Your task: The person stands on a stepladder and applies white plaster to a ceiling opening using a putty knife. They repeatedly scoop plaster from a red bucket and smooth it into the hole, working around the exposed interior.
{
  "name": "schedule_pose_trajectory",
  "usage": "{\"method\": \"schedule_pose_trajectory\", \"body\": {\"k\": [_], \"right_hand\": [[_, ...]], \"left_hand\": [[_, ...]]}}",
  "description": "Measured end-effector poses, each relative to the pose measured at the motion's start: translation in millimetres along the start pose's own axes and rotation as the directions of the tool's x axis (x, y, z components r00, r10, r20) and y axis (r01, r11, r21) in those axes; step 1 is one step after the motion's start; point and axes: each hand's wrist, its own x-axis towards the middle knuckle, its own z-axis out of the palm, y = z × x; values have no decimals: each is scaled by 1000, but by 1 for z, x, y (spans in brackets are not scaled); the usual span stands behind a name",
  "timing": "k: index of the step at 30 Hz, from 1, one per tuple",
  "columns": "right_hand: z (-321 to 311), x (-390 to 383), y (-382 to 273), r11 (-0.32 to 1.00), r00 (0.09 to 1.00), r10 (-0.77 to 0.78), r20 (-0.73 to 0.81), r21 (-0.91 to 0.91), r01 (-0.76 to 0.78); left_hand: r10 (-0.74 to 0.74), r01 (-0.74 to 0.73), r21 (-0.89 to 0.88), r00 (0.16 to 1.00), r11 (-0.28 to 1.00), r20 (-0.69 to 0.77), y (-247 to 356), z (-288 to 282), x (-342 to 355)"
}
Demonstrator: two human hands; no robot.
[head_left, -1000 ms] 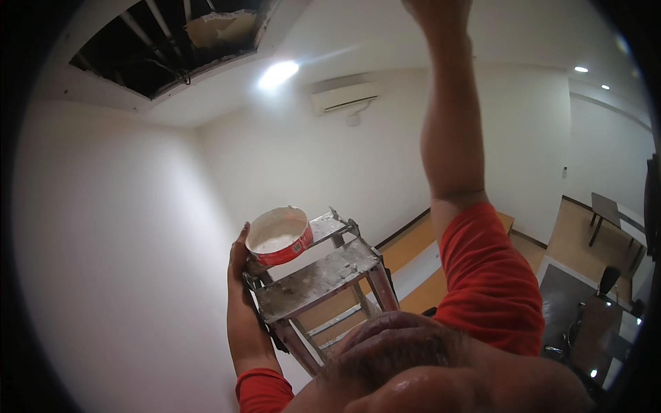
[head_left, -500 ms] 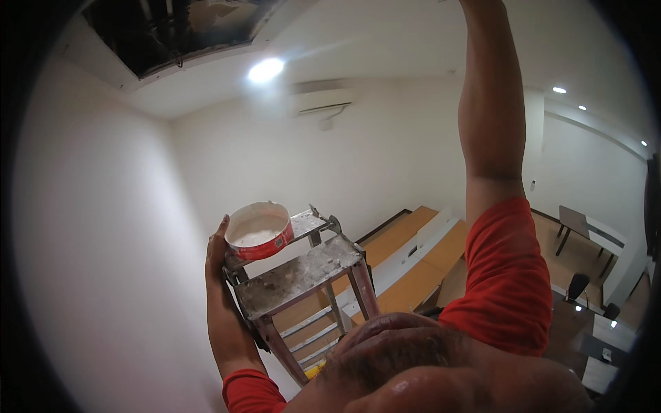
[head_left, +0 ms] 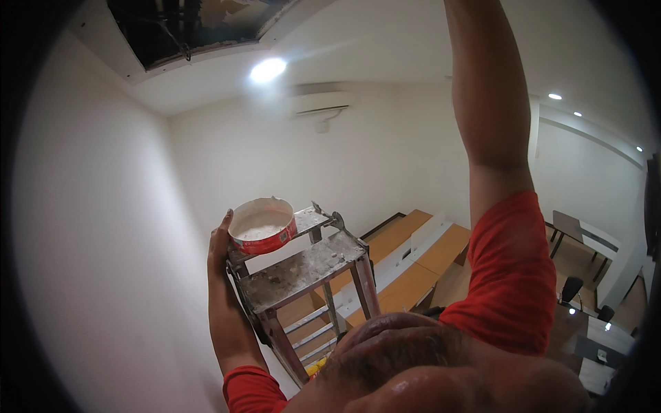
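A shallow round red-and-white tub [head_left: 273, 241] sits on the left part of the stepladder's [head_left: 299, 272] splattered metal top. Pale, paste-like material [head_left: 261, 231] lies inside it. My left hand [head_left: 219, 239] grips the tub's left side, a fingertip up by the rim; the tub and ladder edge partly hide the other fingers. My right arm [head_left: 490, 103], in a red sleeve, reaches straight up past the upper edge of the picture. That hand is out of sight, along with anything it may hold.
A rough-edged opening [head_left: 200, 31] in the ceiling shows dark space and hanging wire. Close on the left stands a white wall [head_left: 103, 241]. An air conditioner [head_left: 320, 102] hangs on the far wall. Below are wooden desks [head_left: 396, 292], another table [head_left: 568, 224] and dark chairs [head_left: 571, 289].
The view has shifted slightly, and the raised right forearm leans a little more to the left. My left hand stays at the tub.
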Motion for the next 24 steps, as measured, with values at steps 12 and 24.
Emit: {"method": "schedule_pose_trajectory", "body": {"k": [12, 24], "right_hand": [[-47, -49, 11, 941, 948, 195, -251, 321, -109], [108, -52, -8, 965, 609, -79, -790, 92, 245]], "left_hand": [[35, -35, -10, 999, 999, 22, -13, -6, 11], [29, -29, -16, 999, 999, 30, -6, -1, 6]]}}
